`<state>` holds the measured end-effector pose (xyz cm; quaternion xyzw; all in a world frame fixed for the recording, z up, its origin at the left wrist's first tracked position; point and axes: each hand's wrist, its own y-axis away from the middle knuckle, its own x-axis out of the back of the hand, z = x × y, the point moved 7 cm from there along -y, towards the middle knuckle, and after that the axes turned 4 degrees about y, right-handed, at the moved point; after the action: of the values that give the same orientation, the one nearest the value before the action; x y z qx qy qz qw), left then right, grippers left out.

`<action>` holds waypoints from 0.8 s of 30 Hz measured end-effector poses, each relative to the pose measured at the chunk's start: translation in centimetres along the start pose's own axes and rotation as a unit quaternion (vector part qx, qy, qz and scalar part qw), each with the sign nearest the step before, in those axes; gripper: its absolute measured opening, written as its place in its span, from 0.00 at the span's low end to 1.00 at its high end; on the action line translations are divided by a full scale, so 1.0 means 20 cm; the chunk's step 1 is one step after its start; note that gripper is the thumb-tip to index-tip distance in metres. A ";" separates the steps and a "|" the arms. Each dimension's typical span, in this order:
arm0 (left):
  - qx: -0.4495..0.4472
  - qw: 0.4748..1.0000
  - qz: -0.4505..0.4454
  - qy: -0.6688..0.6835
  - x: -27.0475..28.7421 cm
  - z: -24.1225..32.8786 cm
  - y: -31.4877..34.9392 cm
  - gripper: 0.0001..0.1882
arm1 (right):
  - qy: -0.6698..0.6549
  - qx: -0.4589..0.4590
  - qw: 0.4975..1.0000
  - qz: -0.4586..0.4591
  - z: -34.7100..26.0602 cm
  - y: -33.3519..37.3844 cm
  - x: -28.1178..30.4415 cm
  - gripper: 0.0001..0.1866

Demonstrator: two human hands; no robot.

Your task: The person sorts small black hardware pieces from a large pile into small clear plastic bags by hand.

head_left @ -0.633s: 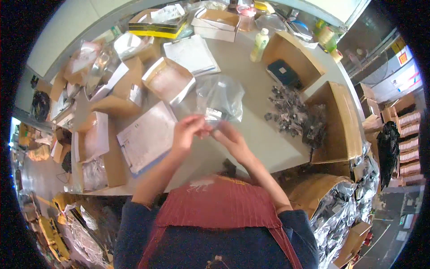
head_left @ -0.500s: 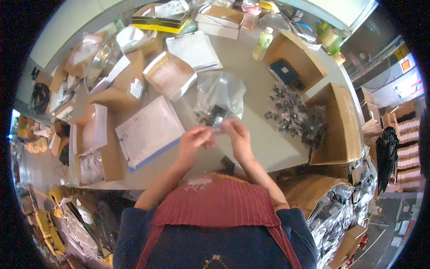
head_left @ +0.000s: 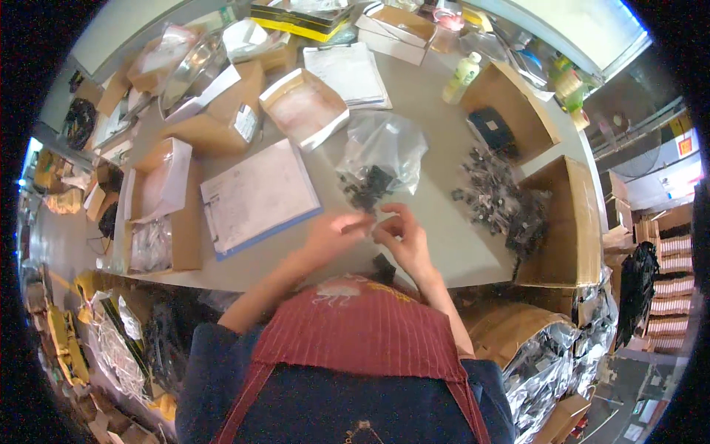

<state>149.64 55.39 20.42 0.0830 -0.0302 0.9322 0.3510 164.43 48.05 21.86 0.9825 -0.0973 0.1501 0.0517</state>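
Observation:
My left hand and my right hand are close together over the table near its front edge, fingertips almost meeting. The left fingers are pressed together and slightly blurred. On the right hand the index finger is lifted while the other fingers curl toward the thumb. Whatever lies in the fingertips is too small to make out. Just beyond them is a small heap of black parts, at the mouth of a clear plastic bag. A dark flat piece lies between my wrists, by the apron.
A bigger pile of black parts spreads on the right beside an open cardboard box. A clipboard with papers lies at left. Shallow cartons stand farther back, and a bottle stands at the back right.
The view has shifted, so the table's things appear farther right. My hands have drawn slightly apart, and the right index finger has lifted. More of the black heap shows beyond them.

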 end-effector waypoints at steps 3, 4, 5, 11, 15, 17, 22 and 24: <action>-0.020 0.997 -0.029 -0.064 0.00 0.01 0.01 0.11 | 0.033 -0.023 0.998 -0.042 -0.06 0.01 -0.03 0.24; -0.020 0.997 -0.027 -0.065 0.00 0.02 0.01 0.11 | 0.032 -0.022 0.998 -0.044 -0.03 0.01 -0.03 0.24; 0.004 0.997 -0.011 -0.071 0.01 0.02 0.02 0.10 | -0.002 -0.022 0.997 -0.076 0.00 0.01 -0.05 0.23; 0.097 0.992 0.017 -0.080 0.07 0.04 0.03 0.11 | -0.155 -0.070 0.970 -0.177 -0.01 0.07 -0.12 0.25; -0.017 0.996 0.042 0.077 0.05 0.01 0.01 0.14 | -0.209 -0.099 0.963 -0.135 0.05 0.04 -0.13 0.26; -0.008 0.996 0.015 0.083 0.04 -0.01 0.03 0.14 | -0.192 -0.091 0.966 -0.149 0.06 0.04 -0.13 0.26; 0.003 0.998 -0.030 -0.061 0.05 0.06 0.05 0.12 | -0.052 0.027 0.994 -0.088 -0.01 0.02 -0.09 0.25; 0.021 0.981 -0.017 -0.192 0.06 0.01 0.05 0.12 | 0.103 0.206 0.973 0.009 -0.22 0.05 -0.03 0.26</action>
<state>148.09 55.35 20.78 0.2679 -0.0762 0.8934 0.3526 162.50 47.78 25.91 0.9504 -0.0674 0.2678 -0.1431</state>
